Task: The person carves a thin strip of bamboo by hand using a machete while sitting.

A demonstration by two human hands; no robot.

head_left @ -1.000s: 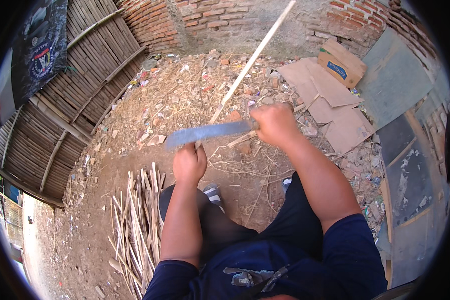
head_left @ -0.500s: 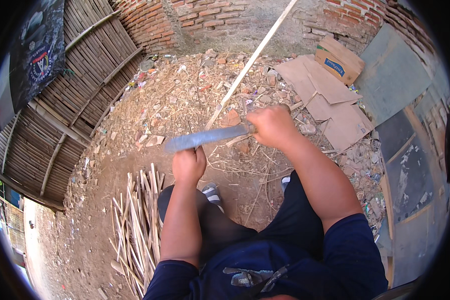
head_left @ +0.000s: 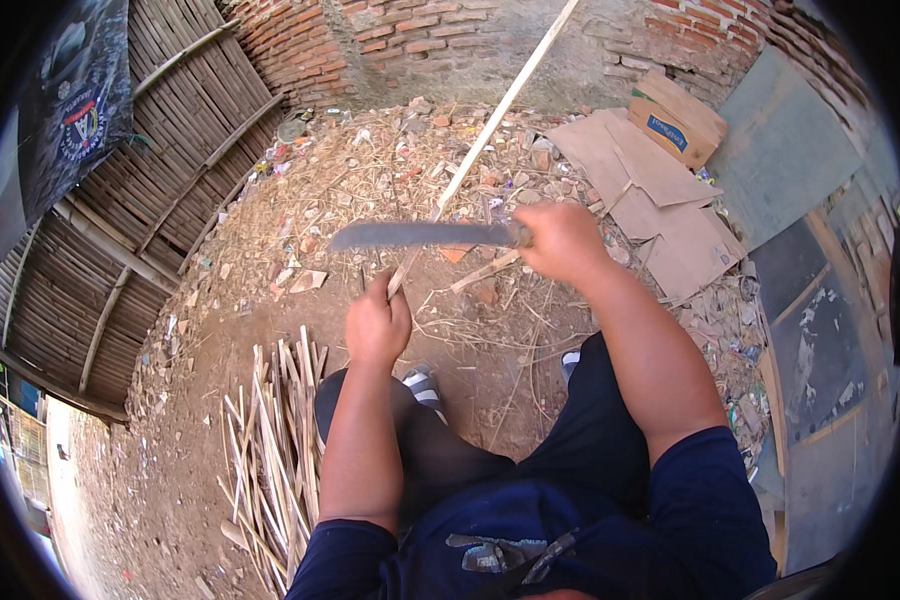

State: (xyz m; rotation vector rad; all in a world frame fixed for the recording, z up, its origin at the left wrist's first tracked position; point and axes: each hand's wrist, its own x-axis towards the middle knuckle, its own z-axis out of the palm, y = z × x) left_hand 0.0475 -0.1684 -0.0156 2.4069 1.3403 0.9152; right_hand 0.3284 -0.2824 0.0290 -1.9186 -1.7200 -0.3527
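Note:
My right hand (head_left: 562,242) is closed on the handle of a machete (head_left: 420,235). Its long dark blade points left and lies almost level across the view, slightly blurred. My left hand (head_left: 378,325) grips the near end of a long pale strip of wood or bamboo (head_left: 502,108). From there the strip slants away to the far right, toward the wall. The blade crosses in front of the strip, just beyond my left fingers; whether they touch I cannot tell.
A pile of split sticks (head_left: 275,440) lies beside my left leg. Rubble and dry shavings (head_left: 370,190) cover the ground ahead, below a brick wall (head_left: 420,40). Flattened cardboard (head_left: 650,195) and a cardboard box (head_left: 678,118) are at the right. A bamboo fence (head_left: 180,130) leans at the left.
The machete has moved away from me, off my left fingertips, and its blade has turned more level. The strip's far end has shifted slightly left. My left hand has barely moved.

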